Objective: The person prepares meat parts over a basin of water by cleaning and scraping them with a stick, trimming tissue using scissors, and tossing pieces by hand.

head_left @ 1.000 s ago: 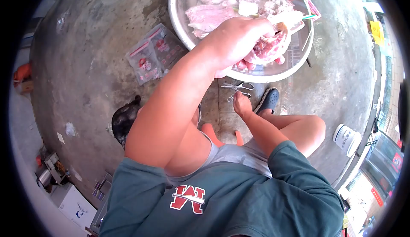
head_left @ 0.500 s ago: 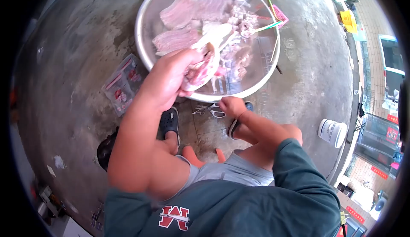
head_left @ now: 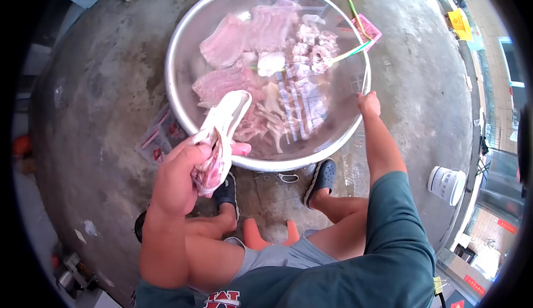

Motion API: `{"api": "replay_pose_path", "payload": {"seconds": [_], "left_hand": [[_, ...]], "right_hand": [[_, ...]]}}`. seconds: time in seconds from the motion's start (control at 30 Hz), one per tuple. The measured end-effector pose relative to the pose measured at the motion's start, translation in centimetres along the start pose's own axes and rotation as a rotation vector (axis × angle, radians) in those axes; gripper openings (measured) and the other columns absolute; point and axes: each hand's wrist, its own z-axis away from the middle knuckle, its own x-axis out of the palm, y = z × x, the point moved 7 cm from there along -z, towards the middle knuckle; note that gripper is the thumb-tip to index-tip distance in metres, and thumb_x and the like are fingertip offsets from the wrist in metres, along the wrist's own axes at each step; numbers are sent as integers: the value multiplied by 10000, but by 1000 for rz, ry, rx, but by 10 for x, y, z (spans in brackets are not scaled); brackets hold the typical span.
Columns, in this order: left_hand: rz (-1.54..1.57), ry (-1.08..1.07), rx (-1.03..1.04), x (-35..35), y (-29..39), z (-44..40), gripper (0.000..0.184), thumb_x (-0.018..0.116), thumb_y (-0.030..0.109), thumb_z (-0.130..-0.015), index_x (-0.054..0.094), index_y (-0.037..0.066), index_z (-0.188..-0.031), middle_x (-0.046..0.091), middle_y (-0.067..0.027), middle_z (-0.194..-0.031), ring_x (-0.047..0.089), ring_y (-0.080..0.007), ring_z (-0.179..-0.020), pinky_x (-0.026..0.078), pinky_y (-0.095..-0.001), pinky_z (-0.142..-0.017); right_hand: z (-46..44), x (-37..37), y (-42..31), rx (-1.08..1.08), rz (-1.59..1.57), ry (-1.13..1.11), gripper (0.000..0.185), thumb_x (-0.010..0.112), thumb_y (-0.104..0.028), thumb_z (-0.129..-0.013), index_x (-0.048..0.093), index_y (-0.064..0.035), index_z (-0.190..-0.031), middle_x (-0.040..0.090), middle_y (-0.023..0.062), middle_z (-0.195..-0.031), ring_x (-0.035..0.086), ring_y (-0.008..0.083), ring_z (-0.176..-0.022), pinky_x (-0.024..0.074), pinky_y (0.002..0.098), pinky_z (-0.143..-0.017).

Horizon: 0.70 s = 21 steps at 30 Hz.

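My left hand (head_left: 186,169) is closed around a meaty bone (head_left: 222,125), held above the basin's near left rim. The bone's upper end is white and flat, with red meat toward my fingers. At the right rim of the large metal basin (head_left: 175,100), my right hand (head_left: 370,104) is closed on what looks like a knife; its handle is hidden by my fingers. In the basin are slabs of pink ribs (head_left: 272,28), a rib slab (head_left: 222,83) nearer me, chopped bone pieces (head_left: 319,47) and strips of meat (head_left: 269,125) in water.
A yellow-green hose (head_left: 350,0) runs over the far right rim beside a pink basket (head_left: 369,30). Scissors (head_left: 287,178) lie on the floor between my feet. A plastic bag (head_left: 158,141) sits left of the basin, and a white bucket (head_left: 447,185) stands at the right.
My left hand has drawn the bone back toward me, away from the basin's middle. My right hand has moved from near the scissors up to the basin's right rim.
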Motion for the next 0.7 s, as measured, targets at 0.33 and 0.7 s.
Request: {"api": "replay_pose_path", "payload": {"seconds": [0.33, 0.7], "left_hand": [[10, -10, -47, 5, -5, -15, 524, 402, 213, -924, 456, -93, -1346, 682, -190, -1103, 503, -65, -593, 353, -217, -447], [93, 20, -134, -1, -39, -81, 296, 418, 269, -937, 573, 59, -1076, 699, -129, -957, 476, -100, -520, 311, -249, -407]], "right_hand": [[-32, 71, -18, -309, -97, -133, 347, 571, -262, -837, 669, -30, -1075, 707, 181, -1012, 673, 334, -982, 525, 379, -870], [175, -47, -98, -513, -1049, -647, 297, 485, -189, -986, 595, 22, -1163, 705, 77, -966, 624, 124, -712, 506, 260, -674]]}}
